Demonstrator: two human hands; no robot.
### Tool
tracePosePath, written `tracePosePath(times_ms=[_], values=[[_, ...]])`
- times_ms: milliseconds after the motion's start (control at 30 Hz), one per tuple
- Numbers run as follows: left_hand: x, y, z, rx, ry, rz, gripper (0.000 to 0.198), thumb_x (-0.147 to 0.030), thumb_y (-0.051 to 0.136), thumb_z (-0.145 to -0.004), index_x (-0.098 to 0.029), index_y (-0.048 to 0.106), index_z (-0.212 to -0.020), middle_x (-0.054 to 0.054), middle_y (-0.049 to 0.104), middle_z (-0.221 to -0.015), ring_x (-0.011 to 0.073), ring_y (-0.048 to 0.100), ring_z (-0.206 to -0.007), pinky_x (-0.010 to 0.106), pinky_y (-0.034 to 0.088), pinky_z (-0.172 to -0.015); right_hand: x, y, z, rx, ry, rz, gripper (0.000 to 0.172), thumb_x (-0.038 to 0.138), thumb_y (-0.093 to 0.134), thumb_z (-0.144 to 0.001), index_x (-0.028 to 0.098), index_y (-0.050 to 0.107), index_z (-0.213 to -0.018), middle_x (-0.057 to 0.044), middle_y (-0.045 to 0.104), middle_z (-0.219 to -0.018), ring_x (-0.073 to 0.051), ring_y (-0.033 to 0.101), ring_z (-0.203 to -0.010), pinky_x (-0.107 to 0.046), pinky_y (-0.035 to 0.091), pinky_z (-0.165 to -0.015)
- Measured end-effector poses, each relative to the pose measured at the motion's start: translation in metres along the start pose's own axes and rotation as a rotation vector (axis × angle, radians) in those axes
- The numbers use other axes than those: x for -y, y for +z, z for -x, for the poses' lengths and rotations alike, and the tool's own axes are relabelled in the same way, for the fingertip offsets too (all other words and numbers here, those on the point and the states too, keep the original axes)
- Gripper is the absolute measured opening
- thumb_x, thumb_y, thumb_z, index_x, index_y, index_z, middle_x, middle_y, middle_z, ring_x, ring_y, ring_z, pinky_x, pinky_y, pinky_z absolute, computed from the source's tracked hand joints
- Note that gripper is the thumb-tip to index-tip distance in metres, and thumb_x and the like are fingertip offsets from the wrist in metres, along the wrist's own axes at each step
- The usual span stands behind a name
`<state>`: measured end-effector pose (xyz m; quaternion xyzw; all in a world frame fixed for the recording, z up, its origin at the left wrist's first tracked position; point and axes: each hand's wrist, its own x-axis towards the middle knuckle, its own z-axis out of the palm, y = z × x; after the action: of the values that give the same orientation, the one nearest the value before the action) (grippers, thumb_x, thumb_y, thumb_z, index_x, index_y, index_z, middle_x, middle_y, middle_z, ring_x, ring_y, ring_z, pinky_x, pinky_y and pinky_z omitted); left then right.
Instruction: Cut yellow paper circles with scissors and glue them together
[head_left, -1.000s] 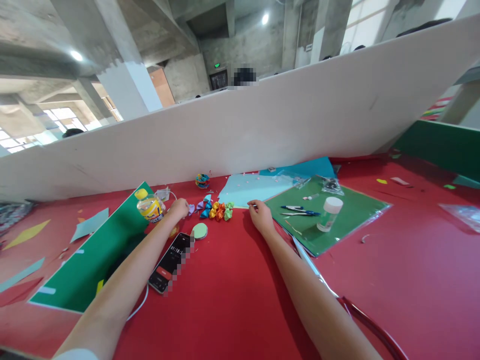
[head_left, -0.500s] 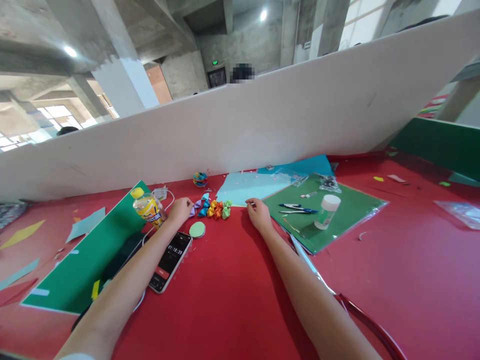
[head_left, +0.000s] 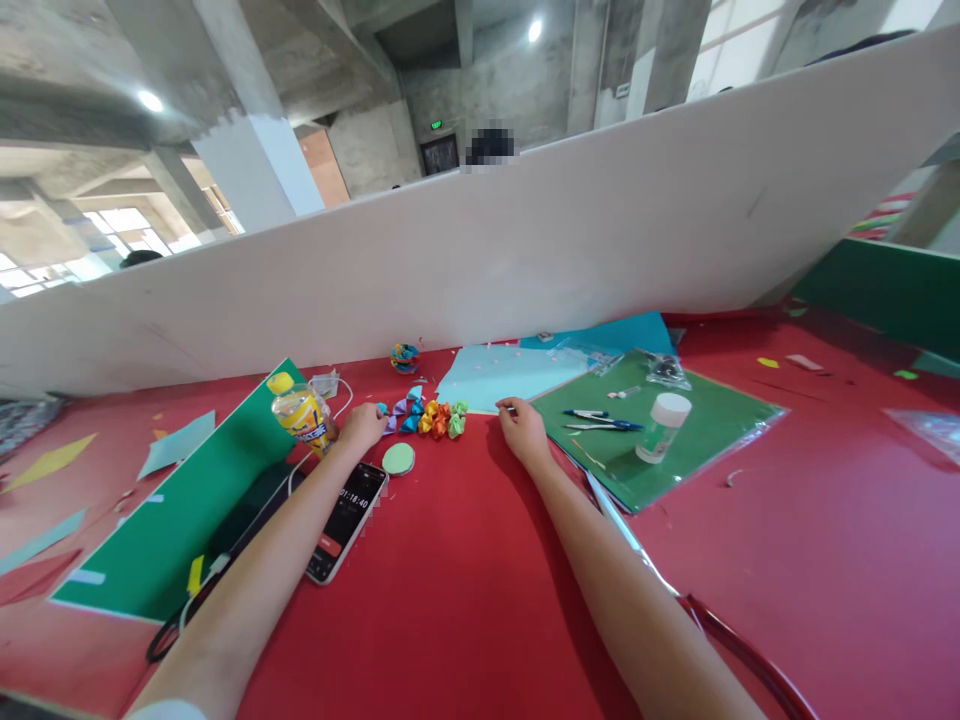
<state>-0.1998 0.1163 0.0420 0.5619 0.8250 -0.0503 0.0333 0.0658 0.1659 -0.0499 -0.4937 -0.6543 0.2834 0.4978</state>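
My left hand [head_left: 365, 428] is closed, fingertips pinched at a small blue folded paper piece [head_left: 382, 408] at the left end of a row. In that row stand a purple paper piece [head_left: 391, 423], a blue one [head_left: 412, 419], an orange one [head_left: 435, 420] and a light green one [head_left: 456, 422], twisted like wrapped sweets. My right hand [head_left: 523, 432] rests on the red table to the right of the row, by the corner of the light blue paper [head_left: 480, 375]. Its fingers are loosely bent and apart, with nothing visible in them.
A phone [head_left: 347, 520] showing a timer lies under my left forearm, beside a round green lid [head_left: 398, 459]. A drink bottle [head_left: 304, 415] stands at left. On the green mat [head_left: 637, 485] are a white-capped bottle [head_left: 663, 428] and scissors [head_left: 604, 424]. A white partition [head_left: 525, 250] runs behind.
A blue paper piece now shows at my left fingertips. My right fingers have loosened slightly. The whole view has shifted a little; the row of paper pieces stays in place.
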Motion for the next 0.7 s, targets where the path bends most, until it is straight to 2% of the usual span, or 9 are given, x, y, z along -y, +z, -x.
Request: tracePosePath(times_ms=[200, 333, 467, 567, 700], values=[[-0.005, 0.003, 0.001, -0.027, -0.012, 0.048, 0.025, -0.033, 0.050, -0.087, -0.014, 0.057, -0.103, 0.006, 0.060, -0.102, 0.0168, 0.059, -0.087, 0.036, 0.050, -0.075, 0.000, 0.000, 0.000, 0.003, 0.003, -0.006, 0.027, 0.024, 0.038, -0.075, 0.015, 0.062, -0.084, -0.010, 0.066, -0.085, -0.021, 0.059, -0.075, -0.033, 0.044, -0.075], [-0.010, -0.005, -0.006, -0.083, -0.016, 0.059, 0.025, -0.034, 0.049, -0.087, -0.015, 0.058, -0.101, 0.006, 0.060, -0.101, 0.0181, 0.058, -0.091, 0.038, 0.048, -0.079, -0.001, 0.000, -0.001, 0.005, 0.011, -0.008, 0.027, 0.025, 0.039, -0.075, 0.016, 0.062, -0.084, -0.009, 0.066, -0.085, -0.020, 0.059, -0.074, -0.033, 0.045, -0.074], [-0.025, -0.015, -0.031, -0.110, 0.038, 0.084, 0.030, -0.034, 0.049, -0.087, -0.015, 0.054, -0.109, 0.008, 0.057, -0.111, 0.0203, 0.056, -0.098, 0.042, 0.046, -0.083, -0.001, 0.000, -0.001, 0.004, 0.013, -0.010, 0.026, 0.024, 0.038, -0.075, 0.016, 0.062, -0.084, -0.009, 0.066, -0.087, -0.020, 0.059, -0.074, -0.033, 0.045, -0.075], [-0.041, -0.017, -0.056, -0.036, 0.101, 0.095, 0.030, -0.033, 0.050, -0.087, -0.016, 0.053, -0.112, 0.008, 0.055, -0.112, 0.0197, 0.056, -0.096, 0.040, 0.048, -0.081, 0.000, 0.000, -0.001, 0.003, 0.007, -0.014, 0.026, 0.023, 0.038, -0.075, 0.016, 0.061, -0.084, -0.009, 0.066, -0.087, -0.020, 0.059, -0.076, -0.033, 0.045, -0.075], [-0.056, -0.014, -0.082, 0.069, 0.099, 0.054, 0.030, -0.031, 0.052, -0.086, -0.016, 0.052, -0.112, 0.008, 0.055, -0.111, 0.0194, 0.057, -0.094, 0.039, 0.049, -0.078, 0.001, 0.001, -0.002, -0.003, -0.002, -0.020, 0.025, 0.022, 0.038, -0.075, 0.016, 0.061, -0.083, -0.009, 0.066, -0.086, -0.020, 0.060, -0.075, -0.033, 0.045, -0.074]])
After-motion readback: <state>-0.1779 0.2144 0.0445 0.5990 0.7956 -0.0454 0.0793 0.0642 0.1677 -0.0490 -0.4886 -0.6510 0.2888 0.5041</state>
